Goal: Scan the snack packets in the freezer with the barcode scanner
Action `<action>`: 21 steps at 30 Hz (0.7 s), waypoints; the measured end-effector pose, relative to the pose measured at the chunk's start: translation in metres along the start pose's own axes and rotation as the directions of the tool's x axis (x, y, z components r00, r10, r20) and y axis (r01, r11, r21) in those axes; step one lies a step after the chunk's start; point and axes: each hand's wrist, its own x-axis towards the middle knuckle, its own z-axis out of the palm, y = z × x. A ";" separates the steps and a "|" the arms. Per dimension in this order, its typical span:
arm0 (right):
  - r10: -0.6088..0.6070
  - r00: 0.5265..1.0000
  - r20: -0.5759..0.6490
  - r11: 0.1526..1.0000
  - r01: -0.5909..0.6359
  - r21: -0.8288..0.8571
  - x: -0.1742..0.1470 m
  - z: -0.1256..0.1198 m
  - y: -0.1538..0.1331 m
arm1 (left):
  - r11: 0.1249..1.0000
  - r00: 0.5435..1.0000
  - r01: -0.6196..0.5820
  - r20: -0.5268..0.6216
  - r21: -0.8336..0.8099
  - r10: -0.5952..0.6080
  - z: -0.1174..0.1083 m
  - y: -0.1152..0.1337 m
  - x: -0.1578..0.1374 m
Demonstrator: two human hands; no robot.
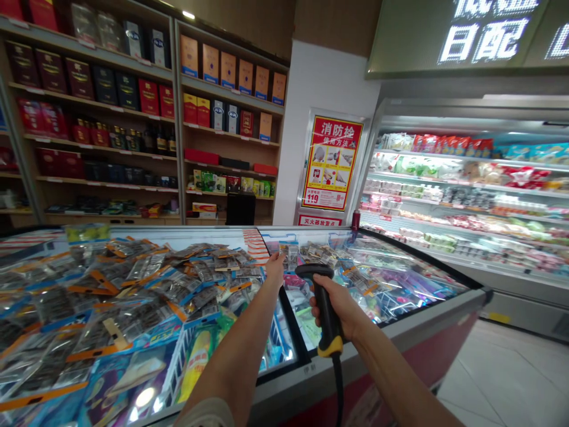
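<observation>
My right hand (340,305) is wrapped round the handle of a black and yellow barcode scanner (326,314), its head pointing away from me and its cable hanging down. My left hand (274,270) reaches forward over the freezer, fingers pinched at the left edge of a small clear packet (290,256) with a blue top strip. That packet stands tilted up, just beyond the scanner head. Left of my arm, many similar packets (146,264) with orange or blue strips lie heaped on the glass lid. A smaller group of packets (362,279) lies on the right-hand lid.
The chest freezer (457,302) has a grey rim and glass lids, with bagged goods inside. Behind it stand shelves of boxed bottles (229,71) and a red and yellow poster (332,163). A lit refrigerated display (471,190) is at the right, above pale floor tiles (511,367).
</observation>
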 end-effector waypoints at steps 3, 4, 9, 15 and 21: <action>0.007 1.000 0.019 1.000 -0.008 0.029 -0.010 0.002 0.004 | 0.999 0.998 0.043 -0.037 -0.026 -0.044 0.001 0.003 -0.001; -0.001 1.000 0.014 0.999 0.001 0.034 -0.014 0.003 0.005 | 0.998 0.998 0.045 -0.036 -0.032 -0.046 0.002 0.004 -0.002; -0.072 0.996 -0.048 0.997 0.073 0.009 -0.030 -0.003 0.006 | 0.998 0.996 0.055 -0.071 0.010 -0.054 0.002 0.007 -0.003; -0.154 0.975 -0.159 0.987 0.145 -0.063 -0.015 -0.022 0.004 | 0.953 0.992 -0.063 -0.085 0.295 0.092 -0.021 0.031 0.015; -0.211 0.943 -0.259 0.977 0.197 -0.080 0.011 -0.050 -0.002 | 0.593 0.920 -0.110 -0.144 0.798 0.365 -0.073 0.100 0.028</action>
